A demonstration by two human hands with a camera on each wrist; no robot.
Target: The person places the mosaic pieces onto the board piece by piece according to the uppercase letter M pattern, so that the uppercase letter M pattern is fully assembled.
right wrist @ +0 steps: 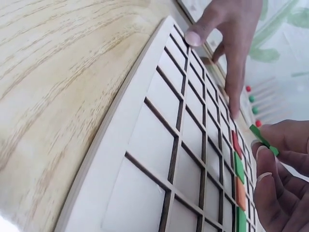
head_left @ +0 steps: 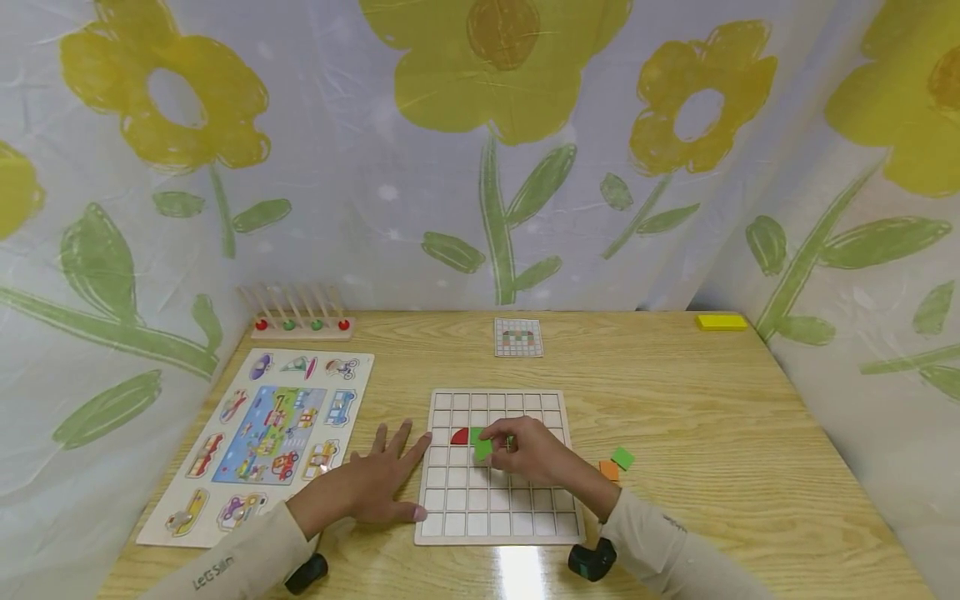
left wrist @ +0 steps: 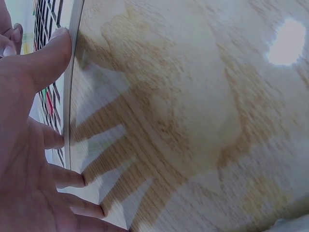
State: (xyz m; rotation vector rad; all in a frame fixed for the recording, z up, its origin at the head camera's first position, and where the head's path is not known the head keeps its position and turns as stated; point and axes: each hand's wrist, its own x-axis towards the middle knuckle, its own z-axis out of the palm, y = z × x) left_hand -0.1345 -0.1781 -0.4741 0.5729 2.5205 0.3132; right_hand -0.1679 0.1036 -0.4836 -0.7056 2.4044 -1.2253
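Observation:
A pale wooden grid board (head_left: pixel 424 500) lies on the table, and over its middle my right hand (head_left: pixel 532 454) pinches a thin green tile (right wrist: pixel 264 140) between thumb and fingers. In the right wrist view a row in the grid holds a red quarter-round piece (right wrist: pixel 236 144), a green tile (right wrist: pixel 238 166), an orange tile (right wrist: pixel 240 193) and another green one; in the head view my hand hides part of this row. With fingers spread, my left hand (head_left: pixel 378 483) rests at the board's left side, its thumb and index fingertip at the edge.
A loose orange tile (head_left: pixel 608 471) and a green tile (head_left: pixel 622 457) lie right of the board. A small pattern card (head_left: pixel 518 352) is behind it. Leftward are a picture puzzle (head_left: pixel 300 367) and a pegged stand with beads (head_left: pixel 303 332). A yellow block (head_left: pixel 722 322) sits far right.

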